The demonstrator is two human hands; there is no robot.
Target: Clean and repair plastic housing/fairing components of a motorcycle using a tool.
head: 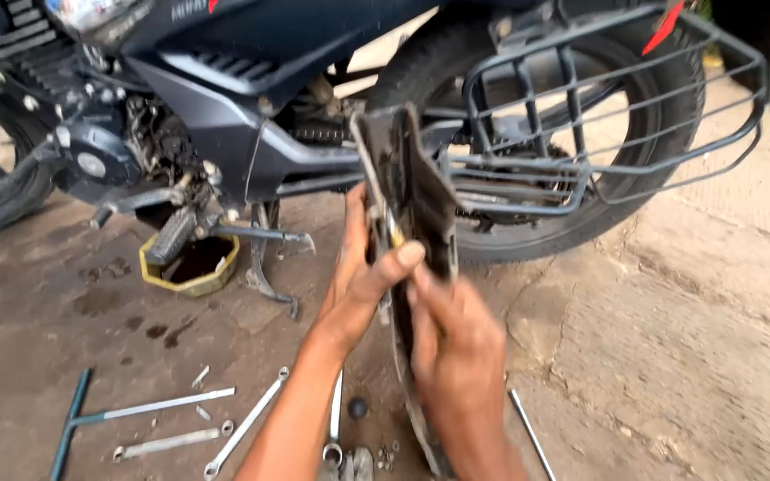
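While the motorcycle fills the upper half of the frame, the scene reads from left to right as follows.

T-handle wrench: a blue-green T-handle wrench lies on the stained ground at lower left, its shaft running right.

Spanners: several flat spanners lie near it along the lower edge, some angled, with small bolts scattered between them.

Oil tray: a yellow eight-sided tray with dark fluid sits on the ground under the engine, left of centre, just below the footpeg.

Side stand: the stand drops to the ground just right of the tray.

Left hand: the left hand comes up from the bottom centre; its fingers wrap behind the left edge of the dirty cover, and the thumb presses across the front face, so it is closed on the part.

Chain cover: the long, grimy dark chain cover stands nearly upright in mid-frame, its upper end in front of the rear wheel, its lower end reaching down toward the bottom edge behind the right wrist.

Right hand: the right hand sits just below and right of the left, fingers pointing up and laid flat against the lower face of the cover, touching it; whether they curl round its edge cannot be told.

Rear wheel: the black tyre occupies the upper right.

Guard: a grey tubular metal guard stands in front of the wheel.

Rod: a thin metal rod lies on the ground right of the right forearm.
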